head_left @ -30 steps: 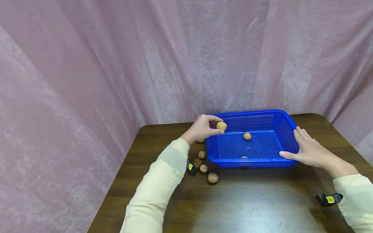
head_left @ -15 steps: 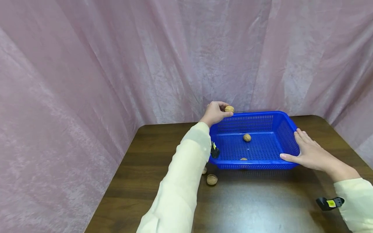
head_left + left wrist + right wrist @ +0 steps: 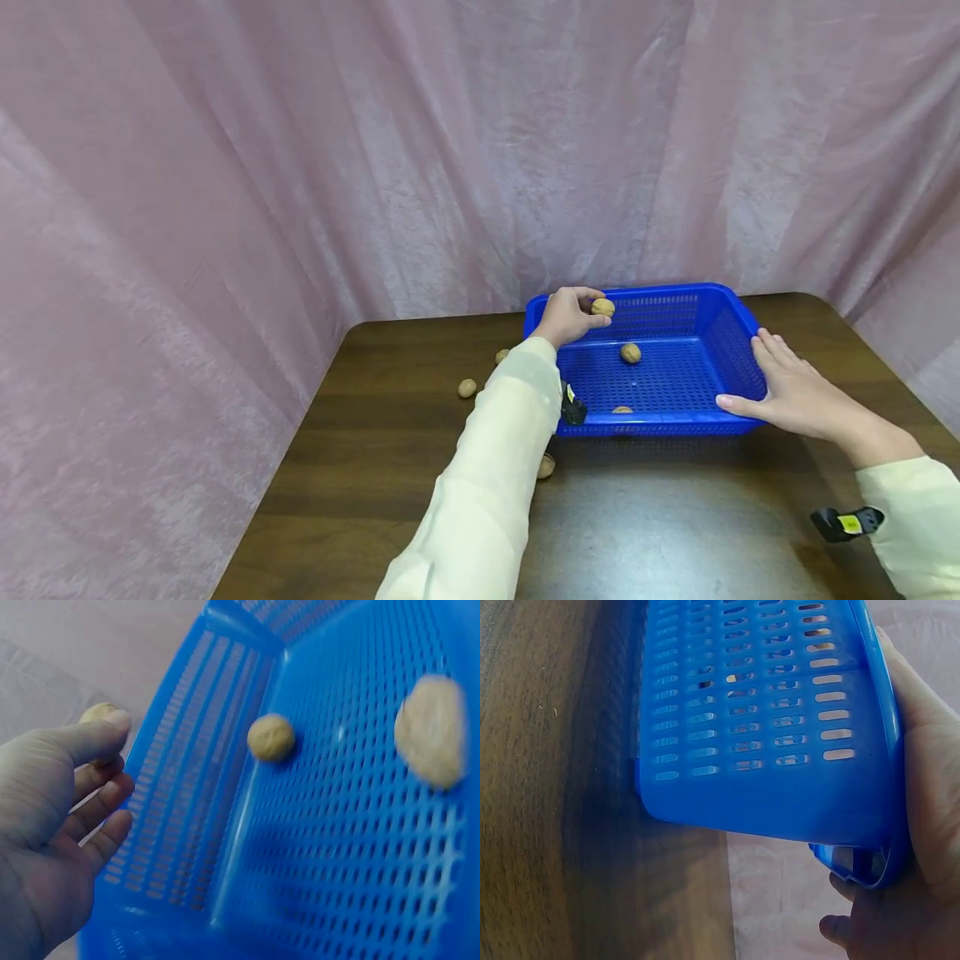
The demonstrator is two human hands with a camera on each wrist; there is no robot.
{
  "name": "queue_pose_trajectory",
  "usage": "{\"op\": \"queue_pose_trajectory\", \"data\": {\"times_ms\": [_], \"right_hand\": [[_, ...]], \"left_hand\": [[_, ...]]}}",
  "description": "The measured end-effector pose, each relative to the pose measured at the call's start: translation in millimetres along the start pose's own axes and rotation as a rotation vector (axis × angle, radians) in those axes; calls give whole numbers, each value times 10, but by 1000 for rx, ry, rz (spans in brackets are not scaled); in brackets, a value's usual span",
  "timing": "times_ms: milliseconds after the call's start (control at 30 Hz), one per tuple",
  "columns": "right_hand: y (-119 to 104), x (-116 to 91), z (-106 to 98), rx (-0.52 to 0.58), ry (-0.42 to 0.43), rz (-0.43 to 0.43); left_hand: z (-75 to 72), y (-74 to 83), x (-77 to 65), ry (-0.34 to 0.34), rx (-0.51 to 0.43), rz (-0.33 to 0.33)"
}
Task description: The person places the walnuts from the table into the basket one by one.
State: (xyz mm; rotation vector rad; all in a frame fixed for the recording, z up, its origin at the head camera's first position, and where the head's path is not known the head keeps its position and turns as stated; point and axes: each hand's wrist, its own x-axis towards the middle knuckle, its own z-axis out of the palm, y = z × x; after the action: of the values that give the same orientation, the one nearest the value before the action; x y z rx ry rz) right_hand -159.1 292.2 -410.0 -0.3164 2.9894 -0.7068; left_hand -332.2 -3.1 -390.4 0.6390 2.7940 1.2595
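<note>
My left hand [image 3: 573, 317] pinches a tan walnut [image 3: 603, 308] between thumb and fingertips, over the back left part of the blue plastic basket [image 3: 637, 419]. The left wrist view shows this held walnut [image 3: 97, 712] partly hidden behind the thumb. Inside the basket lie two more walnuts, one in the middle [image 3: 631, 353] and one near the front wall [image 3: 622, 409], mostly hidden by it. My right hand [image 3: 795, 387] rests at the front right corner with fingers extended along the right rim and thumb on the front rim. In the right wrist view, its palm [image 3: 934, 795] lies against the rim.
On the brown wooden table [image 3: 360, 467], loose walnuts lie left of the basket, such as one by the sleeve [image 3: 467, 388] and another in front [image 3: 546, 466]. The left forearm covers part of that area. A pink curtain [image 3: 450, 167] hangs behind the table.
My left hand has moved right with the walnut, rising past the back left rim and then lowering over the basket. The right hand has stayed at its corner.
</note>
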Motion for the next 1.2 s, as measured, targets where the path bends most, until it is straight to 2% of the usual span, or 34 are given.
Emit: {"op": "queue_pose_trajectory", "data": {"times_ms": [167, 400, 733, 1000, 1200], "right_hand": [[-33, 8, -6, 6, -3, 8], [-60, 18, 16, 6, -10, 3], [-71, 24, 12, 7, -13, -2], [-68, 56, 24, 2, -12, -2], [-56, 107, 28, 4, -11, -14]], "left_hand": [[65, -23, -57, -42, -30, -13], [76, -116, -104, -41, 8, -50], [43, -114, -127, -38, 8, -61], [-66, -83, -132, -33, 21, -53], [-282, -69, -136, -12, 54, -15]]}}
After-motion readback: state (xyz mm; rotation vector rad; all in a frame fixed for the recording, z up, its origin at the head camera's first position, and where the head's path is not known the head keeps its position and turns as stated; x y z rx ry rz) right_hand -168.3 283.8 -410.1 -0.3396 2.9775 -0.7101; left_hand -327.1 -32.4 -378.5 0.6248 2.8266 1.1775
